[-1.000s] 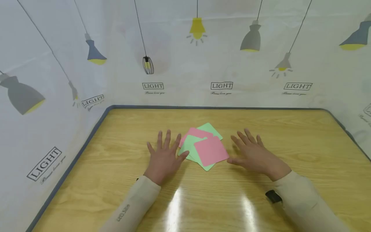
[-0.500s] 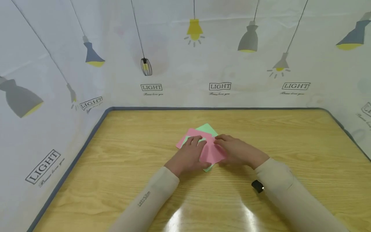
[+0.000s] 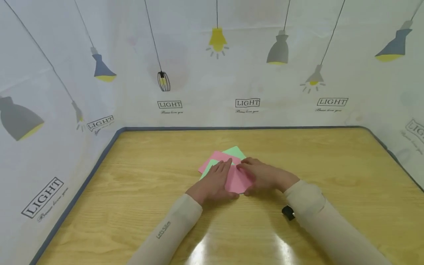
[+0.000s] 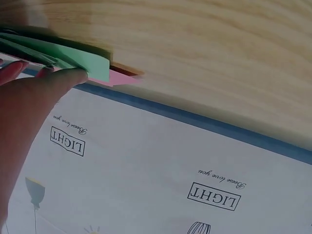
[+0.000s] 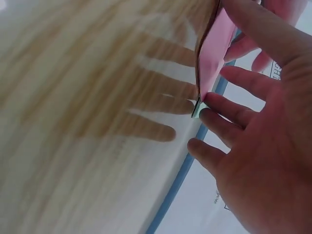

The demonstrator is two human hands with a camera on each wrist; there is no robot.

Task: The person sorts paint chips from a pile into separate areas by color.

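A loose, fanned pile of pink and green paper squares lies mid-table in the head view. On top is a pink square; behind it show another pink square and a green square. My left hand rests along the pile's left side, its fingers extended over a green square. In the left wrist view a fingertip touches a green square. From the right, my right hand touches the pile's edge. The right wrist view shows its fingers relaxed and spread against the pink square's edge.
The wooden table has a dark blue edge strip along its back and sides. White wall sheeting printed with lamps rises behind it. A small black object shows at the right sleeve.
Both hands have come inward from beside the pile onto its left and right sides. Over the last half second they have barely moved; the view tips slightly upward.
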